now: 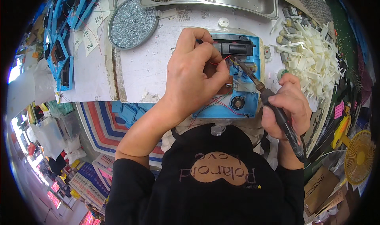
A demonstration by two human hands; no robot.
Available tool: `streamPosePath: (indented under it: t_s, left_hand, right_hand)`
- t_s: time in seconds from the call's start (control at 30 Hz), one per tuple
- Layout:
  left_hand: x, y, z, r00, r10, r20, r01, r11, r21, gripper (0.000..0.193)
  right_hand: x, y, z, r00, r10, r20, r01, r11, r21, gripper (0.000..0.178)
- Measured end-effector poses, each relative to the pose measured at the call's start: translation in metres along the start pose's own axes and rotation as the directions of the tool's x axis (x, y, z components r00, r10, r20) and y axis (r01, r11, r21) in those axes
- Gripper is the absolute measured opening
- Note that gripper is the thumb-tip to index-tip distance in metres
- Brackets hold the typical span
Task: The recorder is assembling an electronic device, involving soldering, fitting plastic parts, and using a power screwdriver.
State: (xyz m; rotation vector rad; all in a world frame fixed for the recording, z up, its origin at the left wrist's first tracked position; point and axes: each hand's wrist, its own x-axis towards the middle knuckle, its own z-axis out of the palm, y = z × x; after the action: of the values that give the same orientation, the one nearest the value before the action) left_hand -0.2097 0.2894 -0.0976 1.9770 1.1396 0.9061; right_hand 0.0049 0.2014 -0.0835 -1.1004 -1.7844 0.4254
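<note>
A blue plastic housing [213, 113] lies open on the table in front of me, with loose wires, a small round speaker [237, 102] and a black block [239, 49] inside. My left hand [190, 74] is over its left side, thumb and fingers pinched on a thin red wire [222, 60]. That hand hides much of the housing's left half. In my right hand [293, 106] is a soldering iron [259, 85], gripped by its dark handle. Its metal tip points up and left into the housing, near the end of the red wire. Whether tip and wire touch, I cannot tell.
A round tray of small silver screws [132, 23] stands at the far left, beside a metal tray [245, 1]. White plastic parts [312, 58] are heaped on the right. More blue housings [59, 62] are stacked at the left edge. A yellow fan [358, 157] stands at lower right.
</note>
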Motion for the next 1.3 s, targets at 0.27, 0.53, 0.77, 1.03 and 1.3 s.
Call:
streamPosePath:
  t_s: [0.27, 0.53, 0.77, 1.03, 1.3]
  left_hand:
    - [0.001, -0.001, -0.001, 1.0, 0.023, 0.0, -0.023, 1.0, 0.018, 0.009]
    - [0.002, -0.001, -0.001, 0.999, 0.053, -0.01, -0.052, 0.998, 0.034, 0.01]
    - [0.0, -0.001, 0.002, 1.0, 0.003, -0.019, -0.004, 1.0, -0.011, 0.008]
    - [0.0, -0.001, 0.002, 0.999, 0.03, -0.023, -0.029, 0.999, 0.035, 0.009]
    - [0.002, 0.0, 0.002, 0.997, 0.069, -0.036, -0.065, 0.993, 0.095, 0.01]
  right_hand:
    - [0.003, 0.003, 0.004, 1.0, -0.003, 0.0, 0.003, 1.0, -0.005, 0.025]
    - [0.007, 0.004, 0.006, 0.999, -0.036, 0.022, 0.036, 0.999, -0.028, 0.027]
    - [0.005, 0.008, 0.001, 0.996, -0.074, 0.042, 0.075, 0.997, -0.027, 0.028]
    - [0.004, 0.007, -0.006, 0.999, -0.041, 0.029, 0.041, 0.999, 0.016, 0.028]
    - [0.004, 0.008, -0.008, 0.999, -0.034, 0.038, 0.033, 0.999, 0.023, 0.027]
